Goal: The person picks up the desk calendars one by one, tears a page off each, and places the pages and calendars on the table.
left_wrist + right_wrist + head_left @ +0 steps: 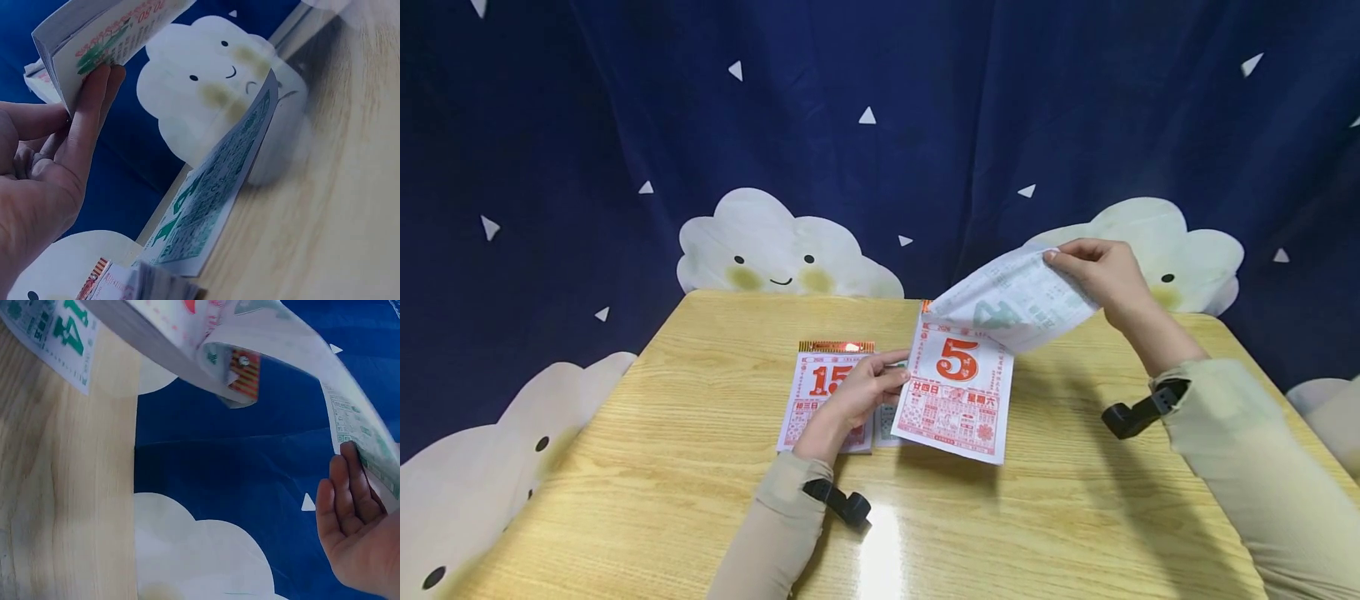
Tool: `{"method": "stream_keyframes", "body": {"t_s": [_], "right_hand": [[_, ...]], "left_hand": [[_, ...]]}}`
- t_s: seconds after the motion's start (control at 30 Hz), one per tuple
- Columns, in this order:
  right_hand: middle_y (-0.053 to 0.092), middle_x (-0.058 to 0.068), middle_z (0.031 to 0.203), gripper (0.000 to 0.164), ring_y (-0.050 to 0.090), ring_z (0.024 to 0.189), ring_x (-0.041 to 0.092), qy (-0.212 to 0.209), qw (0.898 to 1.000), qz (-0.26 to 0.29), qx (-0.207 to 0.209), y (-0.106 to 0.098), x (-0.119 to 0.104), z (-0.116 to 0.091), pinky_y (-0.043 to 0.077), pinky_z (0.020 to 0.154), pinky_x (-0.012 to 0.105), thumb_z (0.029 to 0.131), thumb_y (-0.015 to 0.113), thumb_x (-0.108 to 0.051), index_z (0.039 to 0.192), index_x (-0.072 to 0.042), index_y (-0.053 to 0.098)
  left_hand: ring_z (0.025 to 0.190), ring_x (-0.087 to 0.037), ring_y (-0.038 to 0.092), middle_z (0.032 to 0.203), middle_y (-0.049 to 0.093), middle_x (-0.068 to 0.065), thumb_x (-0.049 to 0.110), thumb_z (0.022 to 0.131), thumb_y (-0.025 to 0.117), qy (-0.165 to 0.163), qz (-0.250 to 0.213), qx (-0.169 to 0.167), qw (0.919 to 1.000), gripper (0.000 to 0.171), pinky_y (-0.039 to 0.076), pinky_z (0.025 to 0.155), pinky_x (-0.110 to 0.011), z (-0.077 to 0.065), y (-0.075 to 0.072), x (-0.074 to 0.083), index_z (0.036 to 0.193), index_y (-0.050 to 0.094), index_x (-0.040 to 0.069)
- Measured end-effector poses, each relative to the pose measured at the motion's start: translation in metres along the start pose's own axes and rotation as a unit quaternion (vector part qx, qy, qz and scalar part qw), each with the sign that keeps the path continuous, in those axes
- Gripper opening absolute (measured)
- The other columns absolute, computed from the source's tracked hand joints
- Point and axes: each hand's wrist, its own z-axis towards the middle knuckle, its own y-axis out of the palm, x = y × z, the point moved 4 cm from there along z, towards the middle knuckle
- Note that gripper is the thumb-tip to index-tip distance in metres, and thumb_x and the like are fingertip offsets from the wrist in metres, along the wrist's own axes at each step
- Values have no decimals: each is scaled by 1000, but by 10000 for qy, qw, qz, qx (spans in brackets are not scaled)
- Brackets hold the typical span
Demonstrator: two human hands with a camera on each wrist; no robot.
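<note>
A tear-off calendar pad [955,408] with a red 5 on its face is held tilted above the table. My left hand [857,396] grips its left edge, the thumb in front; in the left wrist view the fingers [94,103] lie behind the pad. My right hand [1108,279] pinches the free corner of the pad's top sheet [1026,296], raised up to the right and curved. Green print shows on that sheet in the right wrist view. Its upper end still meets the pad near the red and gold binding strip [245,372].
A second calendar pad [797,417] with a red 15 lies left on the wooden table [700,467], partly behind my left hand. Beside it is a loose sheet [212,203] with a green 14. A dark blue curtain [925,125] with clouds hangs behind.
</note>
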Motion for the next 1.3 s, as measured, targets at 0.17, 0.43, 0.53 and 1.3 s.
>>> {"method": "stream_keyframes", "body": {"t_s": [0.17, 0.43, 0.53, 1.3], "right_hand": [[57, -18, 68, 9, 54, 54, -1, 396, 9959, 744, 329, -15, 8, 3, 47, 47, 15, 81, 66, -35, 78, -27, 66], [59, -18, 72, 5, 55, 63, -2, 555, 9887, 1296, 511, -33, 22, 6, 46, 55, 12, 78, 69, -34, 77, -29, 66], [59, -18, 72, 6, 55, 64, -2, 584, 9885, 1299, 505, -36, 25, 6, 46, 56, 11, 77, 70, -34, 79, -29, 67], [56, -19, 69, 4, 51, 64, -4, 773, 9715, 1384, 1764, -74, 48, -10, 42, 52, 7, 77, 72, -26, 78, -26, 67]], "left_hand": [[71, -9, 65, 93, 69, -6, -1, 90, 44, 13, -387, 13, 9993, 49, 53, 62, -21, 0, -7, -1, 137, 32, -7], [65, -6, 64, 82, 68, 7, -2, 89, 44, 50, -639, 90, 9979, 51, 53, 60, -19, -3, -15, 1, 138, 28, -9], [67, -7, 64, 83, 68, 6, -2, 90, 44, 72, -653, 57, 9978, 51, 53, 62, -20, -3, -16, 1, 138, 28, -8], [66, -9, 64, 81, 67, 4, -4, 90, 41, 22, -968, 318, 9948, 51, 53, 60, -21, 1, -22, -6, 138, 26, -8]]}}
